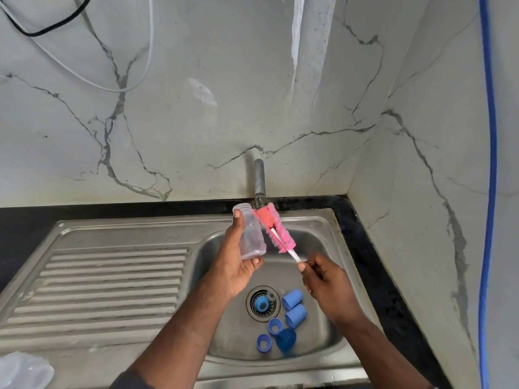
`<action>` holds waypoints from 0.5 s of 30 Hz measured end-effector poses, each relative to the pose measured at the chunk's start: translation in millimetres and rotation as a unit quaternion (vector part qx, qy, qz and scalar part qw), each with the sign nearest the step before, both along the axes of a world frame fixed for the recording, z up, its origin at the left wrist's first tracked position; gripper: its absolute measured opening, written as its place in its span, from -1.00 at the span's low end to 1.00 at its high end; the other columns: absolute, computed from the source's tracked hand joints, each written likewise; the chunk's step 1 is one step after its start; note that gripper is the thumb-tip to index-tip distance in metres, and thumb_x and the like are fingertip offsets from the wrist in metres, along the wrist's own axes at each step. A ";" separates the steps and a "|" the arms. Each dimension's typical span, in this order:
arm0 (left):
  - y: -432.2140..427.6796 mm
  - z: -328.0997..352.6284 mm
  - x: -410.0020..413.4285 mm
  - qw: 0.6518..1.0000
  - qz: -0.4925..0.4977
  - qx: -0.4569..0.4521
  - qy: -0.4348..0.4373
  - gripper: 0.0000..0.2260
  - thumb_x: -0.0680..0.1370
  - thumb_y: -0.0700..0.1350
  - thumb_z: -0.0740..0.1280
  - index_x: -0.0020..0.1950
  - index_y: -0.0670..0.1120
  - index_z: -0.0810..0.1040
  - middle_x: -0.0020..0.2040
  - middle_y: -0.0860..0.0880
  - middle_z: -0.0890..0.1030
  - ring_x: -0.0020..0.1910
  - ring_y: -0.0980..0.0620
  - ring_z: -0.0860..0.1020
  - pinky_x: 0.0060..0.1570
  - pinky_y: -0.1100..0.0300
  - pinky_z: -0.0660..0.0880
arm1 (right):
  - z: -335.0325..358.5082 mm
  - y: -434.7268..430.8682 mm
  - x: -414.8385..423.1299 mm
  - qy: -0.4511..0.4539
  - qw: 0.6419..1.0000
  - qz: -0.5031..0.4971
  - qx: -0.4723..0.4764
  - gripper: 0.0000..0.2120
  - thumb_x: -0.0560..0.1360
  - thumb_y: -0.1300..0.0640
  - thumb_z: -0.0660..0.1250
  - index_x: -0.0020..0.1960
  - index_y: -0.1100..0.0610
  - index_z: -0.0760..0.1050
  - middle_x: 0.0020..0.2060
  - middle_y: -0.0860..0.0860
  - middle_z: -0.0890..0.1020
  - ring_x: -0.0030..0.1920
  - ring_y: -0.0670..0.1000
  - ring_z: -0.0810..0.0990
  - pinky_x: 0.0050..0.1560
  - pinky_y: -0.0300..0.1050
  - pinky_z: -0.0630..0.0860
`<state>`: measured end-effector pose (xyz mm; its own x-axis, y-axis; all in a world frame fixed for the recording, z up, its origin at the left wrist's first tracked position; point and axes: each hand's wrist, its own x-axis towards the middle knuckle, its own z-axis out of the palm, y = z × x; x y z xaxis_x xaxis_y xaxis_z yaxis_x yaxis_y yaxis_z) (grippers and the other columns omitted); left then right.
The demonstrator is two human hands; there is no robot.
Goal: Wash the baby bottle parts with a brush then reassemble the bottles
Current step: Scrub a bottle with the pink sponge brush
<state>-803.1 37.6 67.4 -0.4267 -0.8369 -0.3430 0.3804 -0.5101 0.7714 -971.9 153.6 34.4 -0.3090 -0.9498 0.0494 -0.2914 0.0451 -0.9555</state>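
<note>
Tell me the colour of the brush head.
Brush head: pink, red sponge tip; head view.

Beyond my left hand (233,262) rises a grey-veined white wall (224,108), a black cable (56,22) looping high on it. Past my right hand (325,282) a side wall (421,164) carries a blue hose (490,136); a black counter (84,213) edges the steel sink (112,228) below.

Sink (118,237) holds blue caps (292,299), perhaps rings (275,325).

- Drainboard (112,276) lies at 9 o'clock of the basin (314,240); tap (259,181) stands at its 12.
- Drain (263,303) sits in the basin, with caps (292,299) at its 3 o'clock and rings (275,325) near 5.
- Bottle (251,237) is above the drain's 12; brush (276,231) is just beside it at 3.
</note>
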 end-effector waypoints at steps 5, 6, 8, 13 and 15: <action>-2.5 0.6 2.2 0.999 -0.012 -0.003 0.034 -0.43 0.48 0.31 0.23 0.23 -0.10 0.58 0.02 -0.18 0.62 -0.08 -0.08 0.58 -0.24 0.11 0.55 | 0.2 6.2 0.8 -0.031 0.998 0.054 0.006 -0.72 0.60 0.14 0.34 -0.16 0.29 0.38 -0.44 0.00 0.44 -0.40 -0.08 0.36 -0.36 -0.25 0.35; -2.6 0.7 1.9 0.999 -0.009 0.006 0.039 -0.44 0.49 0.31 0.24 0.22 -0.10 0.59 0.03 -0.18 0.62 -0.08 -0.08 0.57 -0.22 0.10 0.55 | 0.1 4.9 -1.4 -0.029 0.999 0.041 0.008 -0.72 0.61 0.14 0.34 -0.17 0.29 0.38 -0.44 -0.01 0.44 -0.40 -0.08 0.36 -0.36 -0.25 0.35; -0.8 -0.1 1.1 0.999 -0.005 0.020 0.047 -0.47 0.53 0.30 0.22 0.23 -0.08 0.59 0.04 -0.19 0.65 -0.07 -0.10 0.58 -0.16 0.05 0.54 | -2.1 3.2 -3.6 -0.024 1.000 0.008 0.011 -0.72 0.61 0.14 0.33 -0.18 0.25 0.37 -0.46 -0.01 0.44 -0.41 -0.07 0.36 -0.36 -0.20 0.35; -1.5 -0.7 1.3 0.999 -0.024 0.006 0.048 -0.55 0.53 0.23 0.23 0.08 -0.15 0.56 -0.16 -0.15 0.57 -0.20 -0.06 0.55 -0.14 0.03 0.52 | -5.5 9.4 2.8 -0.005 0.997 0.071 0.005 -0.71 0.61 0.09 0.36 -0.18 0.22 0.38 -0.42 0.04 0.43 -0.38 -0.04 0.36 -0.36 -0.18 0.34; -1.2 -0.3 1.6 0.999 -0.032 0.000 0.034 -0.49 0.50 0.25 0.22 0.13 -0.16 0.56 -0.08 -0.19 0.60 -0.14 -0.09 0.57 -0.09 -0.01 0.51 | -6.9 9.5 1.9 -0.014 0.998 0.058 0.002 -0.72 0.61 0.10 0.35 -0.18 0.21 0.39 -0.42 0.02 0.44 -0.38 -0.04 0.36 -0.36 -0.17 0.35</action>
